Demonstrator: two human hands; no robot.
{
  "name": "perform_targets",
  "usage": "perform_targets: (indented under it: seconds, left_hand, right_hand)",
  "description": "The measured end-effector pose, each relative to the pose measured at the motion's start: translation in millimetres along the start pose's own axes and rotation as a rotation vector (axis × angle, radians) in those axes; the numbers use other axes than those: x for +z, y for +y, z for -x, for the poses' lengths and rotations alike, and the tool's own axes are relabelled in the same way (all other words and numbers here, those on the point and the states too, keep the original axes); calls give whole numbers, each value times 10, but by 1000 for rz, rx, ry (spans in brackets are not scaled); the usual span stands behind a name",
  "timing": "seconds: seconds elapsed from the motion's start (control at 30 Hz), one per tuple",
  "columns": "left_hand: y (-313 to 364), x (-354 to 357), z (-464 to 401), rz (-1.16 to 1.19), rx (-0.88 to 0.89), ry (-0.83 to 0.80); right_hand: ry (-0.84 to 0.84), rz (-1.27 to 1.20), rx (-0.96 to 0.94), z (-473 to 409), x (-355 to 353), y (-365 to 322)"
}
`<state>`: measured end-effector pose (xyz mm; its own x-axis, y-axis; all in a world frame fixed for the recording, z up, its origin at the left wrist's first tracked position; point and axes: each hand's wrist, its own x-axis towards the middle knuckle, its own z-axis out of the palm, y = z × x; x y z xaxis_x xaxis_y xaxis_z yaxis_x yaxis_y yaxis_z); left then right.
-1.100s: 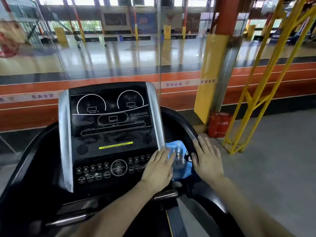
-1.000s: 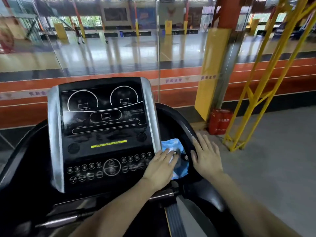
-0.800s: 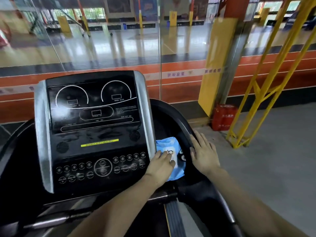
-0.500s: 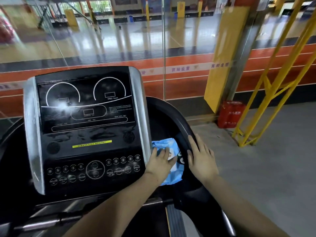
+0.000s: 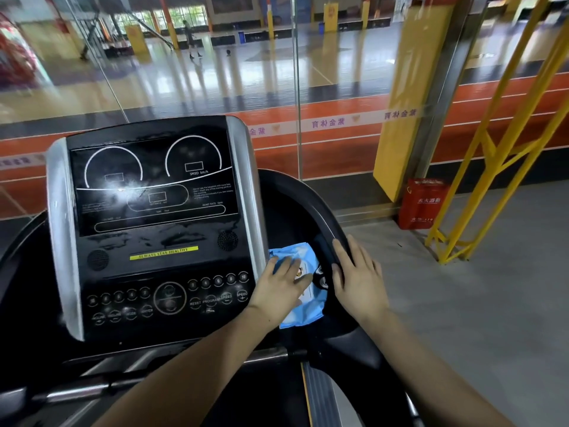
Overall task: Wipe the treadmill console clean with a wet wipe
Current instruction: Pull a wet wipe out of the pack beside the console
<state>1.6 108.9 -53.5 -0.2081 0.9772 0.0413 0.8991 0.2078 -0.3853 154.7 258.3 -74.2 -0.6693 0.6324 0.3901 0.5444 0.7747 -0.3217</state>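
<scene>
The black treadmill console [image 5: 154, 211] with silver side strips fills the left half of the view, its screen dark and streaked. A blue wet wipe pack [image 5: 303, 315] lies in the black tray just right of the console. My left hand [image 5: 280, 288] rests flat on top of the pack, fingers stretched out and slightly apart, not curled around it. My right hand [image 5: 357, 282] lies flat on the curved black handrail [image 5: 308, 201] beside the pack, holding nothing. No loose wipe is visible in either hand.
A glass wall [image 5: 215, 72] stands right behind the treadmill, with a sports hall beyond it. To the right are a yellow pillar [image 5: 406, 87], a red fire extinguisher box [image 5: 423, 203] on the floor and a yellow steel frame [image 5: 492, 149]. Grey floor lies to the right.
The view has tilted and shifted a little. My left hand slid slightly further onto the blue pack; my right hand stays on the handrail beside it.
</scene>
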Motion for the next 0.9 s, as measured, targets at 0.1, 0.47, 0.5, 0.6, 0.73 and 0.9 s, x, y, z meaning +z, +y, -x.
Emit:
perform_targets:
  seconds: [0.1, 0.47, 0.5, 0.6, 0.73, 0.9]
  left_hand:
    - [-102, 7, 191, -50, 31, 31]
    - [-259, -47, 635, -142, 33, -70]
    - [-252, -64, 629, -132, 25, -80]
    - [-241, -85, 640, -110, 1, -94]
    - [-237, -70, 656, -83, -18, -100]
    - [-234, -17, 670, -79, -32, -89]
  right_hand:
    - [89, 38, -153, 37, -11, 23]
    - [-127, -177, -309, -79, 418, -419]
    - [-173, -183, -260, -113, 455, -434]
    - [-217, -190, -172, -176, 538, -452]
    - [-224, -208, -105, -215, 536, -528]
    - [-317, -97, -108, -283, 451, -632]
